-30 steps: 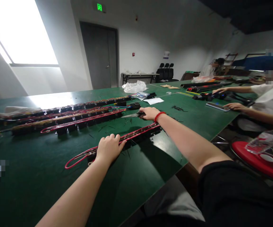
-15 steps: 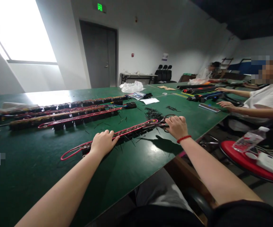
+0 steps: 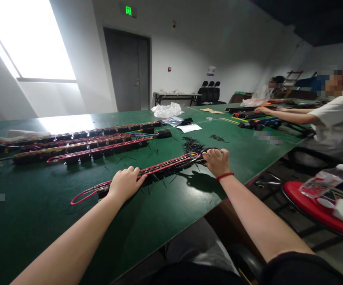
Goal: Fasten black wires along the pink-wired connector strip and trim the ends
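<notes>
Rightward from the centre of the frame, where it was a second ago, the right hand [image 3: 217,160] has come to the right end of a long black strip strung with red wires [image 3: 165,166]. Its fingers are curled closed around dark-handled metal scissors [image 3: 209,150], whose blades point left along the strip; their opening cannot be made out. At lower centre-left, the left hand [image 3: 125,184] is partly closed over the strip, holding it on the green tabletop [image 3: 124,233]. Thin black clippings [image 3: 191,145] lie heaped just beyond, right of centre.
</notes>
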`<state>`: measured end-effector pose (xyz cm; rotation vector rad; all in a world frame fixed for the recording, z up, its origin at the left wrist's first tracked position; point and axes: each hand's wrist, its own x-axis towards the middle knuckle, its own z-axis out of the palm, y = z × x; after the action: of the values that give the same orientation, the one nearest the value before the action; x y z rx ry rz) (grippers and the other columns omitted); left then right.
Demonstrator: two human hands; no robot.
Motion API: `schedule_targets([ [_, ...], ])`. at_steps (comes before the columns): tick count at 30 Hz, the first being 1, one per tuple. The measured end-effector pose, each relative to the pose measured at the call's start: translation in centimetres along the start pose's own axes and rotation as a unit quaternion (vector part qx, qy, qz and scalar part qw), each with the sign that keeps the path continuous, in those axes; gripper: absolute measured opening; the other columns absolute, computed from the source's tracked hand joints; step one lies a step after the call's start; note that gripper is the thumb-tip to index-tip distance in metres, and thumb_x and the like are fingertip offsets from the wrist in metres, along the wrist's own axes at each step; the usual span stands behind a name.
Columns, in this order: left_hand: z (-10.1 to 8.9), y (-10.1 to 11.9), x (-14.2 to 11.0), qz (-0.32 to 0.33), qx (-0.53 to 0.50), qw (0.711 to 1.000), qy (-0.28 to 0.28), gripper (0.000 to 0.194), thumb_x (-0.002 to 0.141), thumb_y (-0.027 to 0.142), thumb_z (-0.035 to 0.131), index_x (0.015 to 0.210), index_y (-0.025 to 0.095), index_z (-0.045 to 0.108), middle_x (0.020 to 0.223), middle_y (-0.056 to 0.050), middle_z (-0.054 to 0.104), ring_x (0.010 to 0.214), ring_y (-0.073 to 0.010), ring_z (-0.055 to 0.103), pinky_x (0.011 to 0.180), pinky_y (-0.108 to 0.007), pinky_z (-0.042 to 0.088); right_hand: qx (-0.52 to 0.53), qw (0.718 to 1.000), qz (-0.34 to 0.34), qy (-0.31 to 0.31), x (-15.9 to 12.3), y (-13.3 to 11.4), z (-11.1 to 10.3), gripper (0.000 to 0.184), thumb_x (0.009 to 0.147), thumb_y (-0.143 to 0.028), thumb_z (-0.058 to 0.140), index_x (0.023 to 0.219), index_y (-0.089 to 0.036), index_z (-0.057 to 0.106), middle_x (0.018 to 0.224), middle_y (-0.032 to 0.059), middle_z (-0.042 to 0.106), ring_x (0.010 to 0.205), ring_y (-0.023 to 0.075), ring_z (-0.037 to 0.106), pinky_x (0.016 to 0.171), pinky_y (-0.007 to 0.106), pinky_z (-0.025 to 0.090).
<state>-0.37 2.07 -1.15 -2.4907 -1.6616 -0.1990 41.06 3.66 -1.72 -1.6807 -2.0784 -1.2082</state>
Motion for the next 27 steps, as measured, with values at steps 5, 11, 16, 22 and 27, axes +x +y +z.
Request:
schedule_targets([
  [5,0.1,0.0,0.0,-0.002,0.001,1.0,0.0,0.052,0.102,0.057,0.028,0.108,0.019,0.062,0.101,-0.01,0.066,0.094,-0.0269,0.066,0.077,-0.035,0.045,0.007,1.0,0.003,0.013,0.6,0.2,0.5,0.017,0.094,-0.029,0.059,0.106,-0.017,0.063,0.103,0.0044,0.062,0.102,0.0214,0.056,0.098,0.046,0.041],
  [11,-0.2,0.0,0.0,0.003,0.005,1.0,-0.004,0.05,0.102,0.056,0.029,0.106,0.019,0.062,0.099,-0.01,0.065,0.092,-0.0268,0.066,0.075,-0.036,0.045,0.006,0.999,0.035,0.037,0.5,0.5,0.9,0.014,0.092,-0.029,0.059,0.099,-0.017,0.062,0.098,0.0035,0.06,0.098,0.0211,0.053,0.096,0.043,0.037],
  [16,-0.2,0.1,0.0,0.008,0.005,1.0,-0.007,0.049,0.102,0.055,0.029,0.103,0.018,0.061,0.097,-0.01,0.065,0.091,-0.0257,0.066,0.074,-0.034,0.044,0.006,0.998,0.045,0.048,0.2,0.3,1.3,0.013,0.091,-0.029,0.06,0.095,-0.017,0.062,0.095,0.0031,0.06,0.095,0.0206,0.053,0.095,0.041,0.036],
  [22,-0.2,0.1,0.1,0.007,0.001,1.0,-0.012,0.051,0.102,0.057,0.028,0.102,0.018,0.061,0.097,-0.01,0.064,0.091,-0.0262,0.066,0.074,-0.035,0.043,0.009,0.998,0.027,0.053,0.0,0.1,1.5,0.012,0.091,-0.029,0.058,0.093,-0.018,0.063,0.092,0.002,0.06,0.093,0.02,0.052,0.095,0.04,0.035],
  [27,-0.3,0.1,0.0,0.007,0.003,1.0,-0.009,0.05,0.102,0.056,0.028,0.102,0.018,0.061,0.097,-0.009,0.064,0.09,-0.026,0.066,0.073,-0.035,0.043,-0.004,0.996,0.038,0.074,0.3,0.3,1.0,0.01,0.091,-0.024,0.057,0.091,-0.019,0.065,0.085,0.0019,0.06,0.089,0.0209,0.051,0.092,0.041,0.029],
])
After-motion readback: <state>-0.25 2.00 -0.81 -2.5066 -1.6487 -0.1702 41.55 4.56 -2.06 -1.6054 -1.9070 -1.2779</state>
